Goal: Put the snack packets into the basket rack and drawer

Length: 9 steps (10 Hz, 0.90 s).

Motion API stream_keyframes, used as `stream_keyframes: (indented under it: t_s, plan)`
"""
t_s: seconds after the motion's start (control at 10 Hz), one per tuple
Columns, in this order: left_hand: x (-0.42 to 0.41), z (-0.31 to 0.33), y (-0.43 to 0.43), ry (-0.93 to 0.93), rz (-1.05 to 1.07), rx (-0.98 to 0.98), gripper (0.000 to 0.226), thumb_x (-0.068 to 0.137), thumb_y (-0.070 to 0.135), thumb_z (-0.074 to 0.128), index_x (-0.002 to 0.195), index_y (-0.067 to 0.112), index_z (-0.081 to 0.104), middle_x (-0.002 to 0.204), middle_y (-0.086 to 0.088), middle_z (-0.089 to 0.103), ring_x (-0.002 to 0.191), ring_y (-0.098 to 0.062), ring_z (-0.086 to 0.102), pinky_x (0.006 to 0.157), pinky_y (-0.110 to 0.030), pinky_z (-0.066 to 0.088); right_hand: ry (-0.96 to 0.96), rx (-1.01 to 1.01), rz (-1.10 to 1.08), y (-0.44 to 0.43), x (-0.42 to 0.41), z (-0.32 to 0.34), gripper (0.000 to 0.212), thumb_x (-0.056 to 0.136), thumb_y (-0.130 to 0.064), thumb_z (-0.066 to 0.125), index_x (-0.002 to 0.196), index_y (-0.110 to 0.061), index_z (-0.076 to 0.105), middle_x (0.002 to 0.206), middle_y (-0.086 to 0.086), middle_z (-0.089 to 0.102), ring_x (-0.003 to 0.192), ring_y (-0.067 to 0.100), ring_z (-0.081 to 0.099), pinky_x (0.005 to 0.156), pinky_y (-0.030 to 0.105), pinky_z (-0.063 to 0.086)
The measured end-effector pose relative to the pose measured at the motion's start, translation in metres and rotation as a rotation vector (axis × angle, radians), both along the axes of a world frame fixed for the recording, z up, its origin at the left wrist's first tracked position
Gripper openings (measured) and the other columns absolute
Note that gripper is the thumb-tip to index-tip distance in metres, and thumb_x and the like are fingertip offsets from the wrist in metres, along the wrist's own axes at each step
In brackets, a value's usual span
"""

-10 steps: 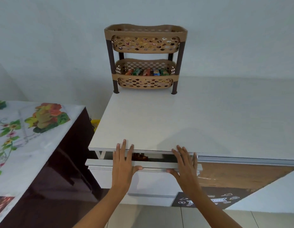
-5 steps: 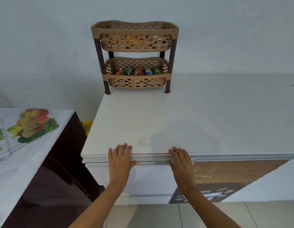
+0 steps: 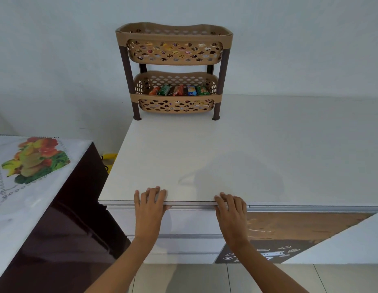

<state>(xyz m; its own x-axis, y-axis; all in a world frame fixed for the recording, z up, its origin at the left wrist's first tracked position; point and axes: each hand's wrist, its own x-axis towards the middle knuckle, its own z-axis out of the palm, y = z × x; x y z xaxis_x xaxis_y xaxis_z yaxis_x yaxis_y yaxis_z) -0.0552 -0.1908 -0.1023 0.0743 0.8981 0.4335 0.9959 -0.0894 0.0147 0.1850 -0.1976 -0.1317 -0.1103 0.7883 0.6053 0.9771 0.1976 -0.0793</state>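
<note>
Low in the frame, the left hand (image 3: pixel 149 210) and right hand (image 3: pixel 232 212) lie flat, fingers spread, against the front of the drawer (image 3: pixel 184 220), which sits flush under the white counter (image 3: pixel 226 157); neither grips anything. At upper centre the basket rack (image 3: pixel 174 69) stands at the counter's back edge against the wall, snack packets (image 3: pixel 179 90) lined up in its lower basket and more showing through the upper basket's holes. At left, a dark cabinet (image 3: pixel 63 240) carries a fruit-printed cloth (image 3: pixel 33 163).
</note>
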Motion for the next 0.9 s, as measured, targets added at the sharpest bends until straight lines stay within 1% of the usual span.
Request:
stream_keyframes:
  t_s: [0.3,0.4,0.5,0.6,0.7,0.8,0.9]
  plan:
    - [-0.002,-0.005,0.003,0.022,-0.02,0.049,0.048,0.058,0.031,0.087,0.099,0.014,0.067,0.103,-0.011,0.068,0.089,-0.034,0.064,0.092,-0.057,0.048,-0.059,0.025,0.031,0.005,0.001,0.003,0.035,0.067,-0.005,0.078,0.098,-0.014,0.065,0.099,0.007,0.066,0.087,0.022,0.046,0.081,0.036,0.042]
    - [-0.003,-0.005,0.004,0.018,-0.037,0.032,0.046,0.06,0.034,0.085,0.098,0.015,0.066,0.102,-0.01,0.068,0.088,-0.032,0.064,0.093,-0.055,0.048,-0.066,0.023,0.05,0.006,0.002,0.007,0.032,0.066,-0.002,0.074,0.094,-0.014,0.065,0.095,0.006,0.065,0.081,0.022,0.045,0.081,0.034,0.037]
    - [-0.005,-0.004,0.002,-0.012,-0.05,0.013,0.045,0.064,0.034,0.084,0.101,0.015,0.066,0.105,-0.009,0.068,0.091,-0.031,0.064,0.095,-0.054,0.047,-0.026,-0.023,0.084,0.004,0.003,0.012,0.029,0.068,-0.005,0.069,0.094,-0.015,0.062,0.094,0.003,0.062,0.079,0.022,0.045,0.081,0.032,0.036]
    - [-0.01,-0.007,-0.004,-0.139,-0.097,0.016,0.046,0.07,0.032,0.071,0.111,0.016,0.06,0.11,-0.006,0.065,0.1,-0.029,0.061,0.1,-0.052,0.044,0.055,-0.113,0.137,0.001,0.007,0.024,0.022,0.072,-0.013,0.056,0.093,-0.017,0.058,0.09,-0.001,0.056,0.077,0.02,0.045,0.078,0.03,0.037]
    - [-0.01,-0.002,-0.005,-0.216,-0.107,0.015,0.04,0.073,0.029,0.057,0.112,0.017,0.059,0.107,-0.004,0.064,0.096,-0.027,0.059,0.094,-0.046,0.047,0.063,-0.116,0.139,0.004,0.006,0.033,0.014,0.076,-0.014,0.052,0.088,-0.017,0.056,0.085,-0.002,0.054,0.075,0.02,0.045,0.073,0.03,0.04]
    - [-0.003,0.016,0.002,-0.317,-0.021,-0.018,0.026,0.082,0.019,0.048,0.105,0.017,0.062,0.098,-0.003,0.062,0.082,-0.023,0.054,0.076,-0.035,0.047,0.066,-0.141,0.116,0.013,0.002,0.049,0.003,0.081,-0.011,0.052,0.081,-0.013,0.054,0.078,0.001,0.053,0.069,0.021,0.046,0.063,0.032,0.042]
    - [0.005,0.022,0.013,-0.332,0.03,-0.078,0.028,0.093,0.02,0.043,0.116,0.014,0.057,0.112,-0.006,0.061,0.095,-0.024,0.055,0.083,-0.034,0.047,0.067,-0.147,0.104,0.02,0.0,0.054,0.001,0.083,-0.01,0.055,0.083,-0.011,0.055,0.08,0.002,0.054,0.07,0.021,0.05,0.064,0.033,0.047]
